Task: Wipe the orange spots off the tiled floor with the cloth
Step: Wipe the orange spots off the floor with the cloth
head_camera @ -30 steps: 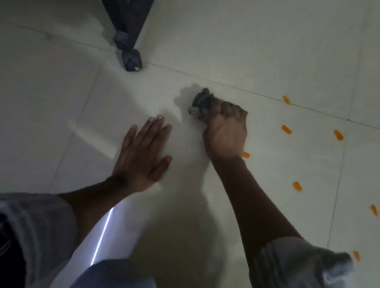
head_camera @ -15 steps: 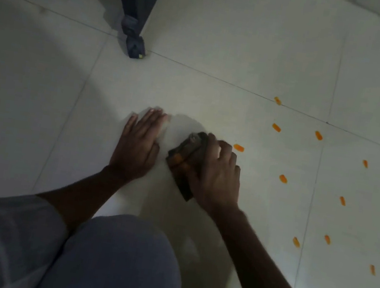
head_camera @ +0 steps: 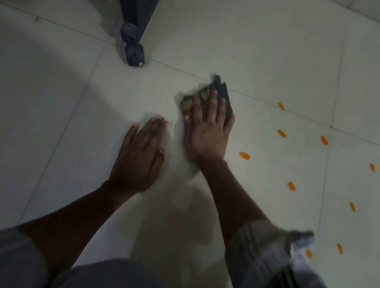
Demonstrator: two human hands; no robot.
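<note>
Head view. Your right hand (head_camera: 206, 131) lies on top of the dark cloth (head_camera: 218, 94), fingers stretched forward and pressing it flat to the tiled floor (head_camera: 272, 45); the grip is wide, holding the cloth down under straight fingers, not curled round it. The cloth's far edge sticks out beyond your fingertips, just short of a grout line, and its left corner shows beside your thumb side. Light brownish marks show on the cloth between your fingers.

Your left hand (head_camera: 142, 154) rests palm down on the floor just beside and nearer to you than the right, fingers straight and close together, grip wide, holding nothing. The two hands are close but apart.

The orange spots (head_camera: 244, 155) sit to the right of your right hand, scattered across the tiles out to the right edge; the nearest one lies near your right wrist, and none is under the cloth that you can see. The tile around and left of your hands shows no orange.

A dark furniture leg (head_camera: 138, 20) stands up and left of the cloth, its foot (head_camera: 135, 55) on the grout line, well apart from both hands. A grey sleeve (head_camera: 288, 269) covers your right forearm; your knee (head_camera: 114, 283) fills the bottom edge.
</note>
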